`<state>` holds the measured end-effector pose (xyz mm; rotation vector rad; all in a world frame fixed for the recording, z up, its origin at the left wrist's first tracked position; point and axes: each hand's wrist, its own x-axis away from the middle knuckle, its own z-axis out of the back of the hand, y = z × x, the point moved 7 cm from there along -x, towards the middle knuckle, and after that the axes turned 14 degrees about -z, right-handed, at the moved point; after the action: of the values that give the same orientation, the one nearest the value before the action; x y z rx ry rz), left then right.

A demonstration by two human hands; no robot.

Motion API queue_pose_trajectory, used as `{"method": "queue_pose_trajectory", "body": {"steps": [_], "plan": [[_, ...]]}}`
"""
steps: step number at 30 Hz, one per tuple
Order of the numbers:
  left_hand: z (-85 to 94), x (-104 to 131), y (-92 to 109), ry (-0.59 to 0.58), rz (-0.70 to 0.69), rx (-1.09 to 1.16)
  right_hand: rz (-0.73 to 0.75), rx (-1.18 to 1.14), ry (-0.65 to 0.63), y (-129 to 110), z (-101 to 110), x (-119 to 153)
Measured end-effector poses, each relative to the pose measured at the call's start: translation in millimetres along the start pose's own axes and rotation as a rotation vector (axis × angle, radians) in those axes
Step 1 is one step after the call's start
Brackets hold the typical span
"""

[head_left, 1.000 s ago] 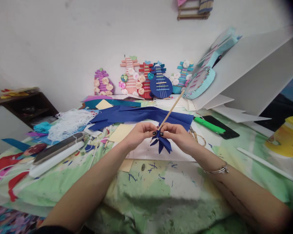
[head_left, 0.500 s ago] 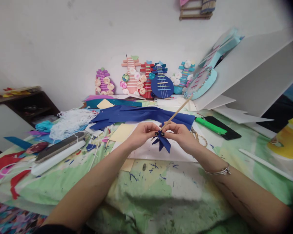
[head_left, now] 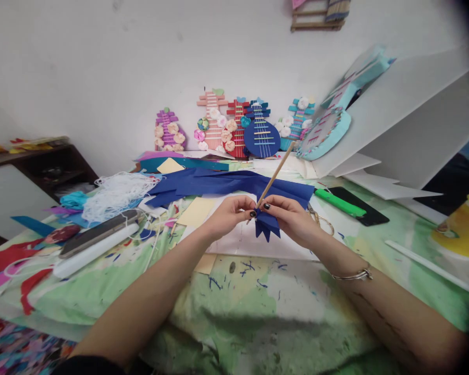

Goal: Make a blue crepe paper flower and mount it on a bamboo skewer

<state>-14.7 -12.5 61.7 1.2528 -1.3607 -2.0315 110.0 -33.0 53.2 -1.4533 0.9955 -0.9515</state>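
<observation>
Over a white sheet (head_left: 234,242), my two hands meet with their fingertips close together. My left hand (head_left: 232,214) is closed in a pinch at the lower part of a thin wooden stick (head_left: 275,174), which slants up and to the right. A dark blue piece of paper (head_left: 267,230) with pointed ends hangs at the stick's lower part. My right hand (head_left: 291,216) pinches this paper against the stick, thumb on top. The fingertips partly hide where paper and stick meet. Scissors (head_left: 324,223) with gold-coloured handles lie behind my right wrist.
Blue sheets (head_left: 214,182) lie behind my hands. White yarn (head_left: 119,195) and a phone (head_left: 99,234) are at left. A green cutter (head_left: 340,202), a black slab (head_left: 369,211) and a yellow container (head_left: 463,226) are at right. Paper instruments (head_left: 261,138) lean against the wall.
The blue paper's pointed ends have swung to the right and now hang below my right fingers. The stick stands a little steeper. My right thumb has moved slightly right and up.
</observation>
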Motion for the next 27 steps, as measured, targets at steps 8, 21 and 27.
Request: {"method": "queue_pose_trajectory", "body": {"steps": [8,21,27], "plan": [[0.1,0,3,0.019,-0.021,0.031,-0.055,-0.083,-0.03,1,-2,0],[2.9,-1,0,0.056,0.01,0.029,-0.16,-0.199,-0.119,11,-7,-1],[-0.7,0,-3,0.03,0.011,0.1,-0.215,-0.247,-0.113,18,-5,-3]]}}
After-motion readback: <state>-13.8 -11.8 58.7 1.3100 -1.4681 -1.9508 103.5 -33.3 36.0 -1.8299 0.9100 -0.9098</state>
